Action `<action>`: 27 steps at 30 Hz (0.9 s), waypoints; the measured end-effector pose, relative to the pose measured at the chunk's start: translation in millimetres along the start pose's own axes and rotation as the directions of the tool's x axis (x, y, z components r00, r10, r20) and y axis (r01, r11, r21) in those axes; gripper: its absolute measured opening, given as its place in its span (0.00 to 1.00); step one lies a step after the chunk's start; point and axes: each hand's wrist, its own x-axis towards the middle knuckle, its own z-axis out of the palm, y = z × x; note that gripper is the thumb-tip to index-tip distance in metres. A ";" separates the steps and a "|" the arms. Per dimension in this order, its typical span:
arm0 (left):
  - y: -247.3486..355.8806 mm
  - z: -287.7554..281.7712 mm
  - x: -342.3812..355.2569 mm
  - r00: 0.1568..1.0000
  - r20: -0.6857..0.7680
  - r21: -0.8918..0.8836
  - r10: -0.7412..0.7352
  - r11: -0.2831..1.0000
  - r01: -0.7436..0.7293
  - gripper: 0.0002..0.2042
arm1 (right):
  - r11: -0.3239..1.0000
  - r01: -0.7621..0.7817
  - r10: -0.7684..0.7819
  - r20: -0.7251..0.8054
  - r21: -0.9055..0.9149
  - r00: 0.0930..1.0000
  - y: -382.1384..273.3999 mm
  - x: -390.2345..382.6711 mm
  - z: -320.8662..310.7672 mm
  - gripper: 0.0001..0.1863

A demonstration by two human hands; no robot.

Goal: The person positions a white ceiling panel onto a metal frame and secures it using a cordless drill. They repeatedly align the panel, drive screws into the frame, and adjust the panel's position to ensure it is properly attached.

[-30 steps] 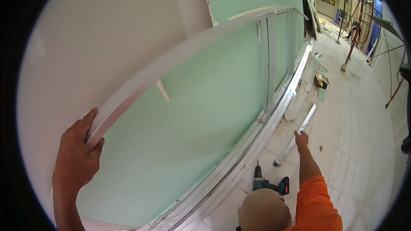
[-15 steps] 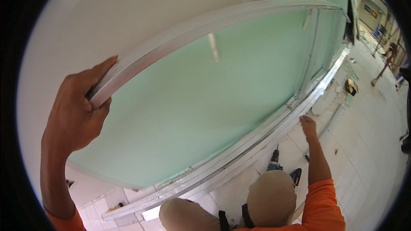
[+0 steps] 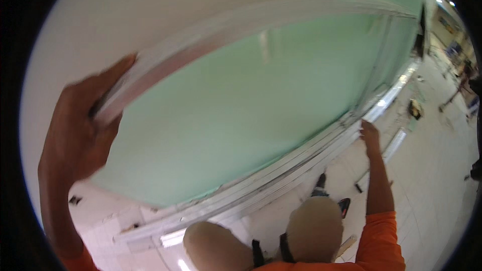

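My left hand [image 3: 83,125] is wrapped round the near end of a long silver metal channel [image 3: 211,37], raised on the left and running away to the far right. Below it, several more metal channels [image 3: 251,185] lie side by side along the floor, at the foot of a pale green panel [image 3: 241,100]. My right hand [image 3: 370,135] is low on the right, fingers closed at the outer edge of these floor channels. Motion blurs the picture, and its fingertips are partly hidden.
A cordless drill [image 3: 320,185] lies beside my right knee [image 3: 316,226], partly behind it. Farther right are a loose metal strip [image 3: 395,144], a small black-and-yellow object [image 3: 415,109] and debris on the tiled floor [image 3: 427,185]. A pale wall [image 3: 165,5] rises behind the raised channel.
The view has shifted slightly. My left hand sits a little farther left with the raised channel still in it. My right hand has moved slightly up and right along the floor channels.
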 end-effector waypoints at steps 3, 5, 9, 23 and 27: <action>18.7 -2.2 -6.7 0.999 -0.023 -0.026 -0.030 0.999 0.029 0.32 | 0.980 -0.044 0.045 -0.003 0.194 0.999 -42.1 -10.7 14.4 0.31; 28.4 -4.9 -13.2 0.998 -0.053 0.015 -0.030 0.999 0.031 0.33 | 0.934 0.040 -0.043 -0.001 0.354 0.999 -88.5 -21.0 29.9 0.34; 43.2 -13.6 -31.4 0.998 -0.056 0.087 0.020 0.996 -0.015 0.38 | 0.807 0.130 -0.220 0.088 0.576 0.971 -183.3 -54.7 49.5 0.39; 53.5 -42.2 -56.6 0.985 0.131 0.081 -0.114 0.991 0.104 0.44 | 0.216 -0.070 -0.754 0.212 0.974 0.622 -318.2 -120.1 80.8 0.37; 43.9 -53.3 -59.8 0.967 0.184 0.028 -0.176 0.984 0.174 0.43 | 0.117 -0.067 -0.754 0.133 0.991 0.644 -331.5 -127.9 89.7 0.30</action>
